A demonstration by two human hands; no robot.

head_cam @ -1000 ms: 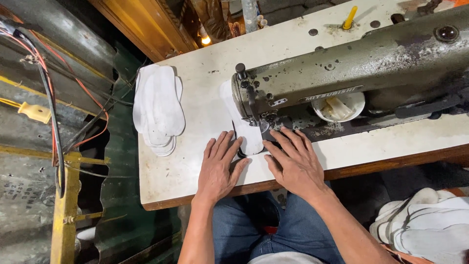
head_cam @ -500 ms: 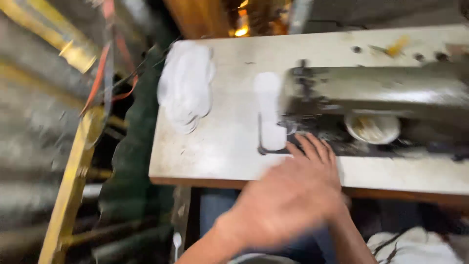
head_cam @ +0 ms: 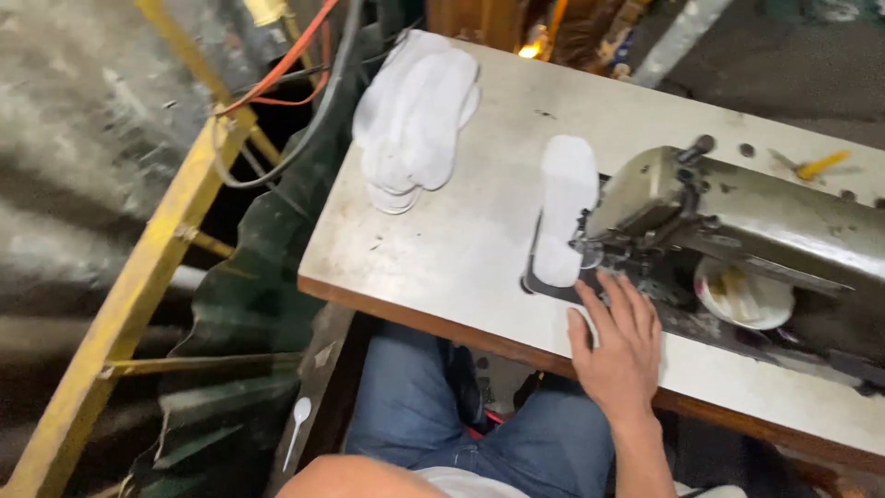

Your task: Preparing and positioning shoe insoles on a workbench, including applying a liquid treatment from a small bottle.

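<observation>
Here the right hand (head_cam: 619, 355) lies flat, fingers spread (grasping nothing), just below the white insole (head_cam: 564, 207), whose length runs away from it.

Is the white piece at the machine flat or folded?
Flat: the white sole-shaped piece lies spread on the table, one end under the sewing machine head.

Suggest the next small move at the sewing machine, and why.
Probably bring the left hand back to the white insole piece. Only the right hand rests flat on the table by the needle area of the sewing machine; the left hand is out of view, so the piece lies unsteadied on its far side.
</observation>
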